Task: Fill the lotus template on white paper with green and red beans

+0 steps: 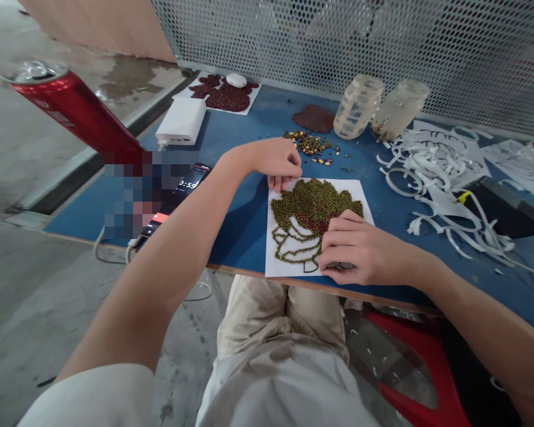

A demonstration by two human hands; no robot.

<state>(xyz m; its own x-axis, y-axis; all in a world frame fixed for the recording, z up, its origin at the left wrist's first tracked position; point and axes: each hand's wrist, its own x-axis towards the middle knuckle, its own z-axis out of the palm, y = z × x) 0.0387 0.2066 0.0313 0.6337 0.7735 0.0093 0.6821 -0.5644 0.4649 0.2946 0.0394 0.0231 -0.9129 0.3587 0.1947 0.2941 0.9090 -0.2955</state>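
Observation:
A white sheet (273, 267) lies at the table's front edge, carrying a flower-like outline. Its upper part is packed with green beans (311, 193), with a patch of dark red beans (315, 224) in the middle. Lower down, rows of green beans trace petals around bare paper. My left hand (283, 163) is bent over the sheet's upper left corner, fingers curled and tips close together; anything between them is too small to see. On the sheet's right side rests my right hand (353, 246), its fingers curled under, covering part of the picture and hiding whatever they hold.
Loose mixed beans (311, 144) lie behind the sheet, near a brown flat lump (314, 118) and two cloudy jars (358, 107). Paper strips (427, 172) heap at right. Left are a phone (189, 185), a white power bank (181, 121), a red can (80, 112) and another bean picture (226, 98).

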